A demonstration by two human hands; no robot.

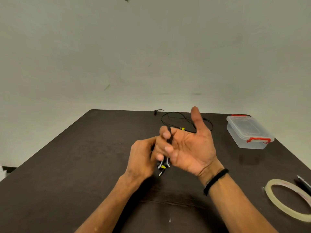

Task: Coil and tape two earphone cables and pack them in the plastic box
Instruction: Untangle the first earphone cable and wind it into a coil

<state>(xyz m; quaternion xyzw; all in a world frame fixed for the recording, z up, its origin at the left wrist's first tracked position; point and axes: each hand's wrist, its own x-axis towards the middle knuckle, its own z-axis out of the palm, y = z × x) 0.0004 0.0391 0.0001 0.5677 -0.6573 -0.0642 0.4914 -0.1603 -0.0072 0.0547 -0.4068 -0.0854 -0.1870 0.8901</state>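
A black earphone cable (pixel 168 140) is wound over the fingers of my right hand (pixel 190 147), whose palm faces me with the thumb up. Its grey ends, yellow tag and jack (pixel 162 168) hang below the fingers. My left hand (pixel 143 158) is closed against those fingers, pinching the same cable. A second black earphone cable (pixel 175 118) lies loose on the table's far side, partly hidden behind my right thumb. A clear plastic box (pixel 249 132) with red clips stands shut at the far right. A tape roll (pixel 289 197) lies at the near right.
The dark brown table (pixel 84 165) ends at a pale wall behind. A dark flat object (pixel 305 183) pokes in at the right edge beside the tape roll. A black band circles my right wrist.
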